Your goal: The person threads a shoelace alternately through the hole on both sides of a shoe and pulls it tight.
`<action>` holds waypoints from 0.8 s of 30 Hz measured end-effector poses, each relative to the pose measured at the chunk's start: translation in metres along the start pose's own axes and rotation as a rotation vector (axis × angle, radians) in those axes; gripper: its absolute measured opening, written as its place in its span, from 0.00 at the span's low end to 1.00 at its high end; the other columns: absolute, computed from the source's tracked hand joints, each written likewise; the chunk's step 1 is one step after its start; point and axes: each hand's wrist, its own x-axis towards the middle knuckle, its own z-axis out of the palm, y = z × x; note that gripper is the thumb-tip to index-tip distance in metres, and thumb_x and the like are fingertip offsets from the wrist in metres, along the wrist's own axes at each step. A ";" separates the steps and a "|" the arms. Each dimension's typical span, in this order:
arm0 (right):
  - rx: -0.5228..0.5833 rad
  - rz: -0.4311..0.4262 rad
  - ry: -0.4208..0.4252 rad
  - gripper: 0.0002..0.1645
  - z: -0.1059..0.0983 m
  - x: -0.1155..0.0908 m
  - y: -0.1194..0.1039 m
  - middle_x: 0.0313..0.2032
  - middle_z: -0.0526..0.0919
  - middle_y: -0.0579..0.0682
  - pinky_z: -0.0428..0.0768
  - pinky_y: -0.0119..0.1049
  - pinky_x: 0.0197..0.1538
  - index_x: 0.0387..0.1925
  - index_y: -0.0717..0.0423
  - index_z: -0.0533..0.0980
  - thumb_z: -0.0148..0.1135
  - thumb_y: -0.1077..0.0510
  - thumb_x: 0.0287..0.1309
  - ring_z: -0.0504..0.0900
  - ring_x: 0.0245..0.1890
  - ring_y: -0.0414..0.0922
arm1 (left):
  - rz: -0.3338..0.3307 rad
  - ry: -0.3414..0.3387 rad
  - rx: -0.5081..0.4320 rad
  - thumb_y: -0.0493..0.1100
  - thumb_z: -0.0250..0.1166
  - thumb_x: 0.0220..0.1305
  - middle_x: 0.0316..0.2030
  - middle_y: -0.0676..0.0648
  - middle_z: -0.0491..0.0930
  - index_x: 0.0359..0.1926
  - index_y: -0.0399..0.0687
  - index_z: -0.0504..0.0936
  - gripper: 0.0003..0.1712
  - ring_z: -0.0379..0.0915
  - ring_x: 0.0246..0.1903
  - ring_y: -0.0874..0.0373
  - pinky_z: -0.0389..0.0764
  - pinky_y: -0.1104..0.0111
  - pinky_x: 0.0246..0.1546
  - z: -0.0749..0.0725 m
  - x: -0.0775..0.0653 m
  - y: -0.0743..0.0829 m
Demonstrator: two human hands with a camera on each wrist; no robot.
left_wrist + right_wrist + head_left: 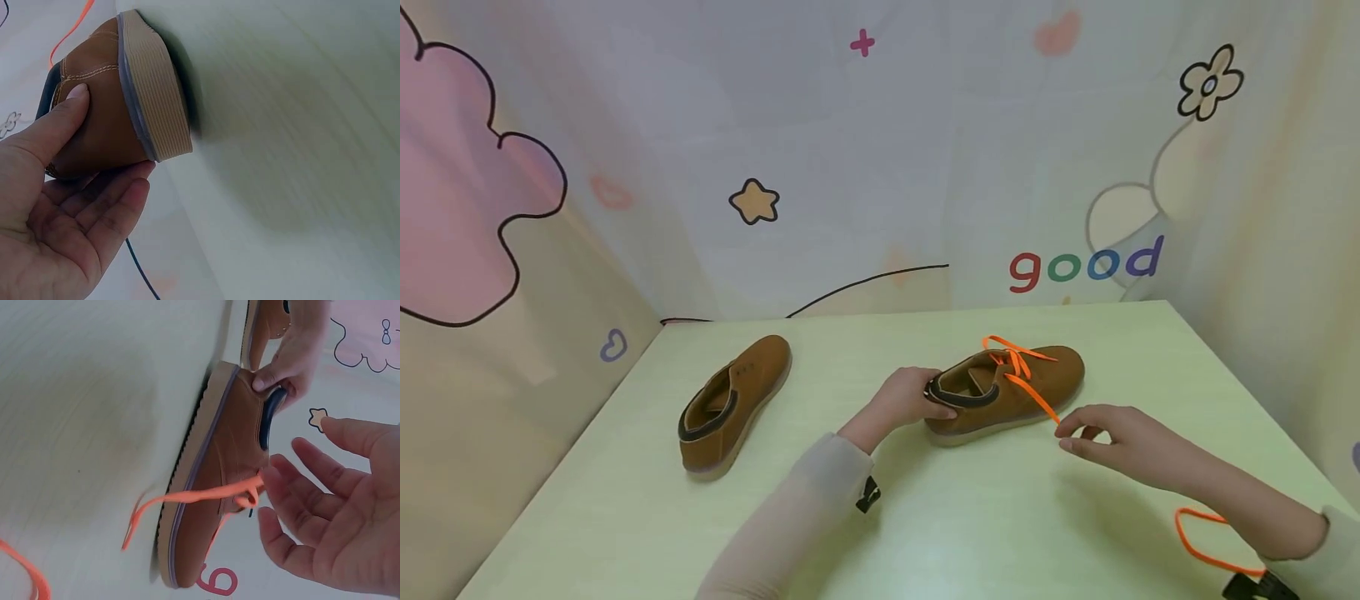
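A brown lace-up shoe (pixel 1000 396) with an orange shoelace (pixel 1017 364) tied in a loose knot stands right of centre, toe pointing right. My left hand (pixel 904 395) grips its heel, thumb on the near side and fingers round the far side. In the left wrist view the thumb presses the brown leather heel (pixel 103 119). My right hand (pixel 1120 437) hovers at the near side of the shoe, fingers loosely bent. Seen from the right wrist, this hand (pixel 340 512) holds nothing, and one end of the shoelace (pixel 200 495) hangs down across the shoe's side.
Another brown shoe (pixel 741 404), with bare eyelets, stands at the left of the pale green table (pixel 625 533). A loose orange shoelace (pixel 1198 550) lies on the table under my right forearm. Behind the table hangs a printed curtain (pixel 850 150).
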 end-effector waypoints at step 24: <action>-0.062 -0.015 0.262 0.05 -0.011 -0.022 0.015 0.33 0.84 0.35 0.74 0.29 0.31 0.40 0.44 0.84 0.65 0.57 0.67 0.73 0.31 0.24 | -0.146 0.076 0.152 0.63 0.77 0.55 0.30 0.58 0.83 0.40 0.53 0.83 0.23 0.70 0.27 0.66 0.68 0.76 0.27 0.064 0.070 0.130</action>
